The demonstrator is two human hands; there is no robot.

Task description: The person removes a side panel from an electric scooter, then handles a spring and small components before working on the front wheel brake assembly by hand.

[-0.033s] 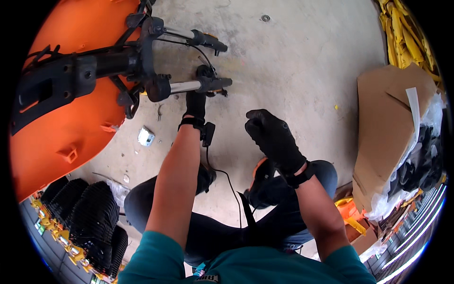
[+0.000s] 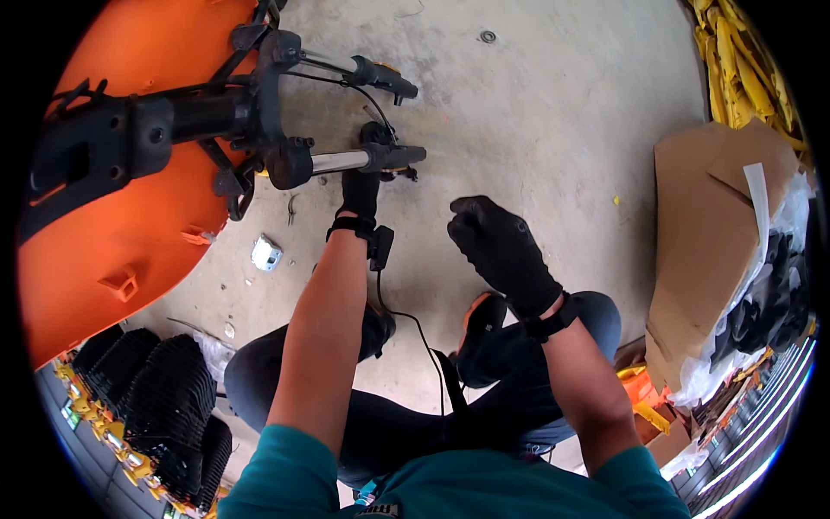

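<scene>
A front fork of a vehicle, with two silver-and-black legs, juts in from the left. My left hand (image 2: 358, 192), in a black glove, reaches beneath the nearer fork leg (image 2: 340, 162). That leg covers its fingers, so their grip is hidden. A dark rounded shape (image 2: 373, 132) shows just beyond the leg; whether it is part of the glove or the fork is unclear. Over the floor to the right, my right hand (image 2: 501, 246), also gloved in black, is closed with its fingers curled. Whatever it may hold cannot be seen. A thin black cable (image 2: 372, 106) runs by the farther fork leg (image 2: 385, 80).
A large orange body panel (image 2: 121, 251) fills the left. On the concrete floor lie a small silver piece (image 2: 266, 253) and a ring (image 2: 488, 36). Cardboard (image 2: 709, 251) and yellow parts (image 2: 739, 69) stand at right. Black ribbed parts (image 2: 169, 406) are stacked at lower left.
</scene>
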